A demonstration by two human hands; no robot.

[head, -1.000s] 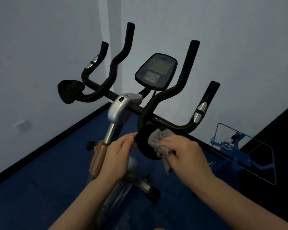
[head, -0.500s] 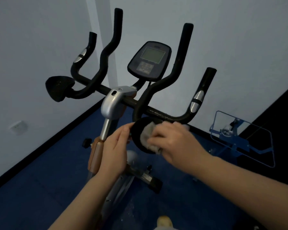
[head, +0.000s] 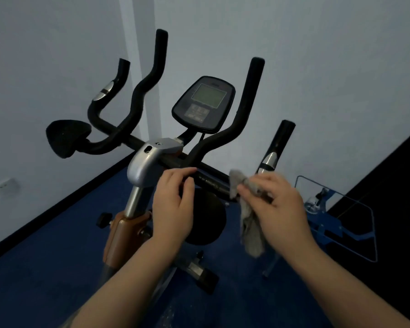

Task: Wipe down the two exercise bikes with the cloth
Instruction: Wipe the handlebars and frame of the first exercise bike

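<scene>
Your right hand (head: 277, 209) pinches the cloth (head: 249, 216) at the handlebar's (head: 213, 179) three o'clock end, your left hand (head: 173, 204) seemingly loose on the bar, so the dangling tail may snag.

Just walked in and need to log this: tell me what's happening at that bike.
A person is wiping an exercise bike. The right hand grips a grey cloth against the right end of the black handlebar, near the silver-banded grip. The left hand rests its curled fingers on the bar beside the silver stem clamp. The round black pad below sits uncovered between the hands.
</scene>
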